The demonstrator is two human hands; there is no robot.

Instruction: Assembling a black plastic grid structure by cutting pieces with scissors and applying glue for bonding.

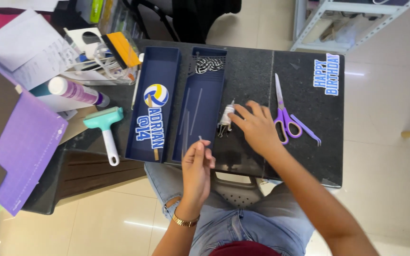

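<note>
Left hand (196, 163) pinches a thin clear stick (200, 139) upright, ready for gluing I'd guess. Right hand (257, 127) loosely touches the small glue bottle (225, 119) at its 9 o'clock, fingers open, steadying it.

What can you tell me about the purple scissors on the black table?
The purple scissors lie flat on the black table, closed, with grey metal blades pointing away from the person and plastic-looking purple handle loops nearest. They rest just right of the right hand, which seems not to touch them. Purple tweezers lie beside the loops.

Purple scissors (284, 119) lie on the dark worktop (304, 85), teal roller (105, 127) off left, purple cutting mat (17, 137) beyond it.
</note>
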